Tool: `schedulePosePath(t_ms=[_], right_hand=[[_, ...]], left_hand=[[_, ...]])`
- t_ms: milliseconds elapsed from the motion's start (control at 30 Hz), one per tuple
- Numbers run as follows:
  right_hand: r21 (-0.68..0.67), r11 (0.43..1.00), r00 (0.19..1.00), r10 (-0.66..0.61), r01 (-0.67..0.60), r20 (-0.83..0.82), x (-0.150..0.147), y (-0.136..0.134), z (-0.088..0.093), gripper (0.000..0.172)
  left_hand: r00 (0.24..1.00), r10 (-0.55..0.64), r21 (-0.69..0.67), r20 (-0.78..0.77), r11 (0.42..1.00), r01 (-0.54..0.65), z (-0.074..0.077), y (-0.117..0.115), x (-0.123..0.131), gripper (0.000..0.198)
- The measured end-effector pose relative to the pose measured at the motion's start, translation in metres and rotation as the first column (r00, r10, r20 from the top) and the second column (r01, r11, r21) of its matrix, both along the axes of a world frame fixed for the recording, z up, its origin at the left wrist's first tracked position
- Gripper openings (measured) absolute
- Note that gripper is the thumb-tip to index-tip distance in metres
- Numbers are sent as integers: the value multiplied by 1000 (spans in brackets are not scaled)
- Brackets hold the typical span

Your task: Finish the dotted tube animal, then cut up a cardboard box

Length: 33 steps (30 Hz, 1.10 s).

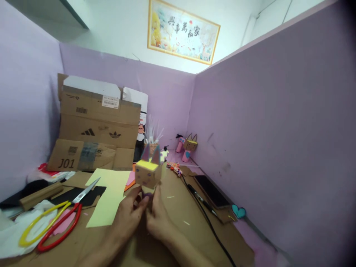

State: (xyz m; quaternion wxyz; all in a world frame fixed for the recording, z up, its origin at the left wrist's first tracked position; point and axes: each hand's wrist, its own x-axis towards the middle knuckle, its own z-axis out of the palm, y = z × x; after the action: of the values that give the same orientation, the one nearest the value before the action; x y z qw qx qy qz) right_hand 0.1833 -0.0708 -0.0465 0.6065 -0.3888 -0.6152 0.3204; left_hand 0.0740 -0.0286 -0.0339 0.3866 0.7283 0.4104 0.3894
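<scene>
A small cardboard cube figure [148, 172] with a yellow top and two purple pointed ears stands upright over the cardboard-covered desk [178, 207]. My left hand [126, 217] and my right hand [158, 218] meet just beneath it, fingers pinched on its small purple base. A pale yellow paper sheet [109, 196] lies to the left of my hands. Scissors [57, 218] with one yellow and one red handle rest further left, blades pointing up and right.
Flattened cardboard boxes [96, 129] lean against the back wall. Small paper figures [189, 146] stand in the far corner. A dark phone [211, 191], a black cable [207, 218] and a teal heart [238, 211] lie along the right purple partition. White plastic [11, 233] sits far left.
</scene>
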Motion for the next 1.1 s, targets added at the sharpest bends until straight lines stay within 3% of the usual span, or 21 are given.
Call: schedulePosePath(t_ms=[167, 367, 467, 533, 600, 633, 667, 767, 833, 900, 967, 1033, 1100], right_hand=[[64, 998, 968, -39, 24, 246, 3, -4, -7, 72], [116, 993, 965, -62, 34, 255, 7, -4, 0, 85], [141, 978, 961, -184, 157, 205, 11, -8, 7, 67], [148, 927, 930, -358, 343, 82, 21, -10, 10, 35], [124, 811, 820, -565, 572, -90, 39, -9, 12, 14], [96, 740, 743, -647, 666, -172, 49, -8, 13, 17], [81, 715, 712, -666, 695, -222, 59, -5, 15, 29], [1, 821, 803, -559, 571, -205, 81, 2, 19, 65], [-51, 907, 894, -420, 417, -155, 84, 4, 23, 70], [-124, 952, 949, -292, 278, -116, 81, 3, 26, 57], [-218, 955, 968, -227, 199, -112, 77, 1, 28, 34], [-294, 935, 963, -241, 197, -122, 74, -1, 30, 23], [-311, 922, 949, -283, 231, -136, 73, -2, 31, 22]], left_hand=[[990, 90, 8, -107, 996, -89, 1, 2, 0, 32], [974, 161, 7, -157, 987, -162, 5, 6, 3, 33], [975, 191, 6, -110, 981, -192, 10, 10, 0, 37], [967, 231, -14, -106, 972, -234, 13, 17, -7, 37], [980, 182, -60, -74, 981, -187, 14, 27, -18, 37], [990, 130, -87, -48, 987, -133, 14, 32, -24, 38], [997, 73, -114, -28, 991, -75, 13, 37, -31, 39], [1000, 0, -162, -13, 987, -2, 8, 46, -44, 42], [1000, -12, -168, 5, 986, 12, 7, 45, -45, 43], [999, -28, -149, 38, 988, 34, 9, 39, -40, 42], [999, -29, -110, -13, 994, 28, 14, 33, -36, 41], [979, 13, -24, -206, 1000, -18, 20, 32, -40, 40], [913, 141, 134, -383, 986, -96, 27, 36, -56, 43]])
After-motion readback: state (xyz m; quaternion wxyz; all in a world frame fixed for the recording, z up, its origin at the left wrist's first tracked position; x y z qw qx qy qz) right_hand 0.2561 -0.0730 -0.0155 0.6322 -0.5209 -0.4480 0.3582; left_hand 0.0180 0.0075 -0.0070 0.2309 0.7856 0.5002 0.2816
